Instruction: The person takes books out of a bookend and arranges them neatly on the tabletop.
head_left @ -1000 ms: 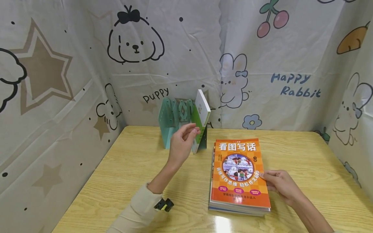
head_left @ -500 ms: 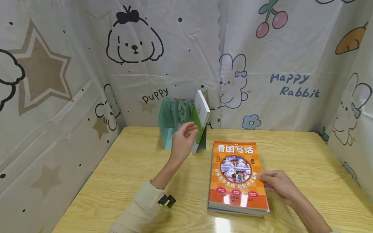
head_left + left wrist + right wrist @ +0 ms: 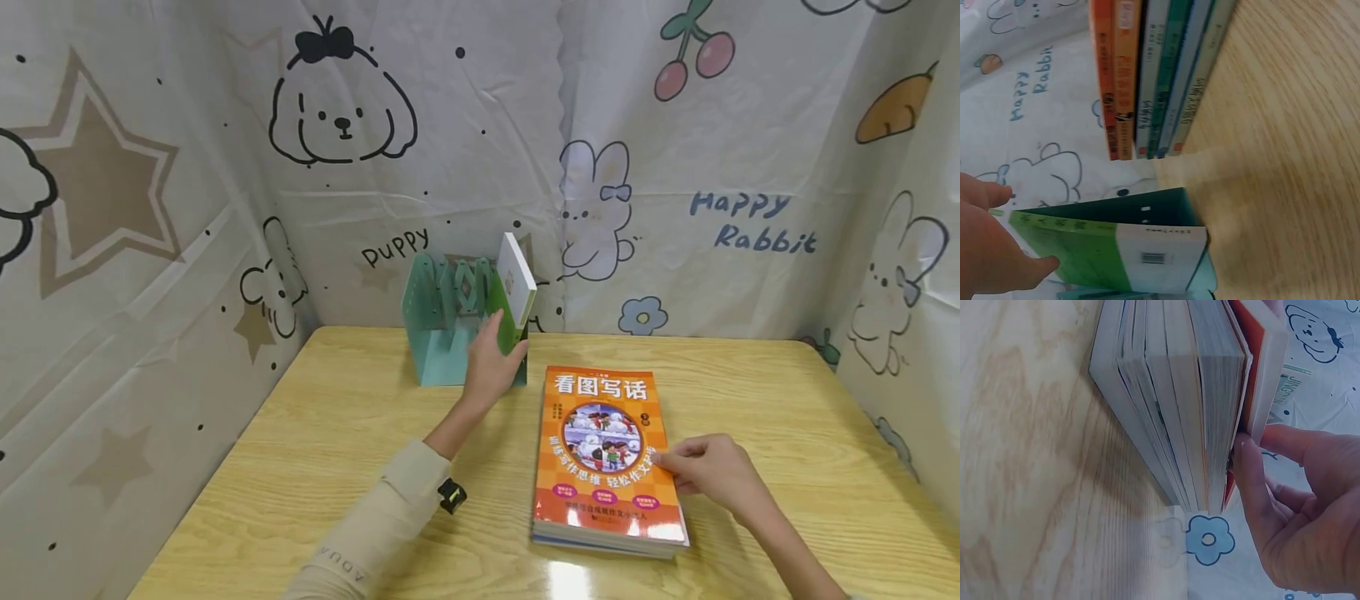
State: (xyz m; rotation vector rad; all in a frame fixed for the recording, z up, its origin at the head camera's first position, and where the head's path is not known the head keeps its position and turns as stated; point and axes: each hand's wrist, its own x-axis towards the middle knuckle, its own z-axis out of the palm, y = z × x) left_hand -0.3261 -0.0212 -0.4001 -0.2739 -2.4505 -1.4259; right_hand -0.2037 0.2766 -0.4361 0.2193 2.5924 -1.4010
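My right hand [image 3: 716, 475] pinches the right edge of the top orange book [image 3: 600, 450], thumb and fingers on its cover board. In the right wrist view this orange book [image 3: 1266, 369] sits slightly raised from the stack of books [image 3: 1172, 394] under it. My left hand [image 3: 491, 367] reaches to a green-and-white book [image 3: 513, 283] standing at the right side of a teal bookend rack [image 3: 438, 333]. Its fingers are straight and spread, holding nothing. In the left wrist view the thumb of my left hand [image 3: 997, 244] overlaps the green part of that book.
A wood-grain table [image 3: 337, 433] carries everything. A printed cloth [image 3: 450, 150] hangs behind and at both sides, close behind the rack. In the left wrist view, several book spines [image 3: 1154, 94] of the stack show beside the rack.
My left hand has moved slightly right and its fingers have spread at the standing book. The orange top book has shifted slightly toward me and left in view, with my right hand on its edge.
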